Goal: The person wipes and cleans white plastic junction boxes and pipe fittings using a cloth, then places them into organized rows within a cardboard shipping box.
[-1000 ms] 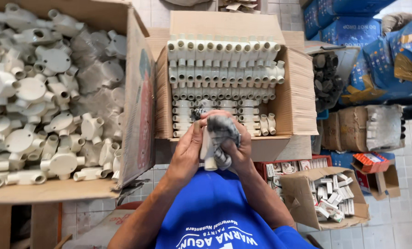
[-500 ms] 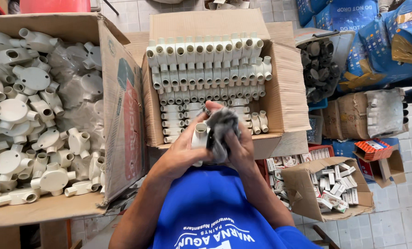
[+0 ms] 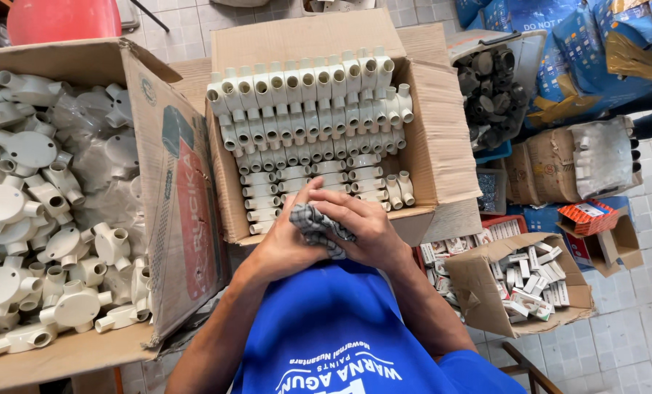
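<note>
My left hand [image 3: 282,244] and my right hand [image 3: 373,230] are pressed together over a grey checked cloth [image 3: 315,222], just above my blue shirt. Both hands grip the cloth, and whatever is wrapped inside it is hidden by my fingers. Directly beyond my hands stands an open cardboard box [image 3: 431,117]. It holds neat rows of white plastic tee pipe fittings [image 3: 304,109]. My fingertips reach over its front edge.
A large open carton [image 3: 187,190] of white round junction boxes [image 3: 26,204] fills the left. At right sit a small box of little packets [image 3: 479,288], a bin of dark fittings [image 3: 494,80], blue sacks [image 3: 559,36] and an orange packet [image 3: 585,215].
A white fitting showed in the cloth before; my hands have closed over it and it no longer shows. The hands have stayed in front of the middle box.
</note>
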